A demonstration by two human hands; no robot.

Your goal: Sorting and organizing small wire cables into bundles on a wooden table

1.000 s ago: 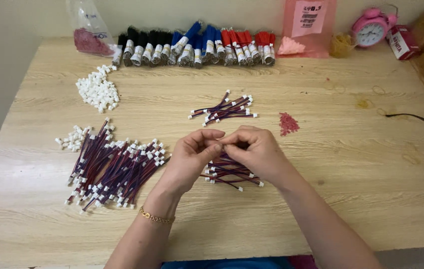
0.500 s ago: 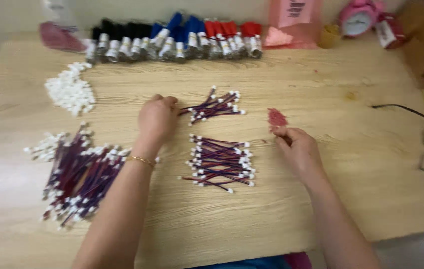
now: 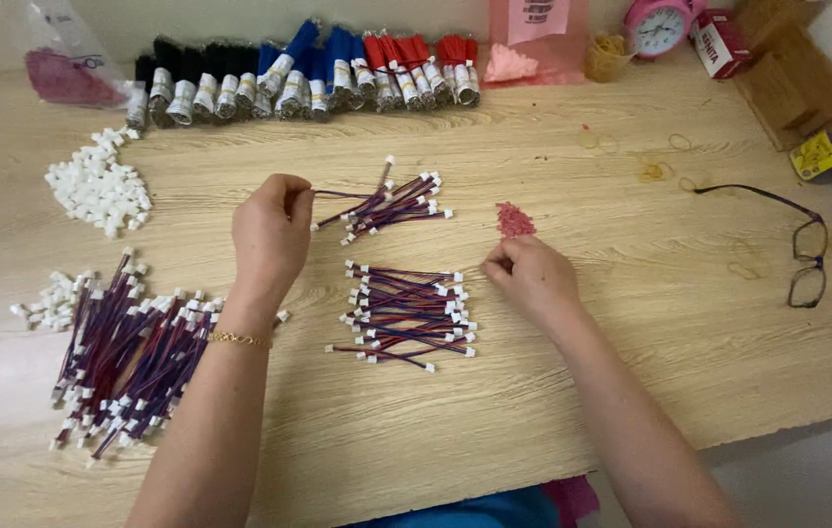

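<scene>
My left hand (image 3: 272, 233) pinches the end of one red-and-blue wire (image 3: 337, 194), which runs into a small loose bunch of short wires with white plugs (image 3: 394, 202) at the table's middle. My right hand (image 3: 531, 276) rests on the wood with its fingers curled together. It lies just below a little heap of tiny red pieces (image 3: 513, 219) and right of a flat stack of finished wires (image 3: 406, 313). Nothing shows between the right fingers.
A big heap of the same wires (image 3: 127, 357) lies at the left. White plastic plugs sit in two piles (image 3: 98, 186) (image 3: 47, 303). Banded wire bundles (image 3: 308, 78) line the back edge. Glasses (image 3: 807, 256), a pink clock (image 3: 659, 25) and a bag (image 3: 64, 68) stand around.
Both hands left the middle stack where they worked together. My left hand went up to the small bunch and took a wire end; my right hand moved right, beside the red pieces.
</scene>
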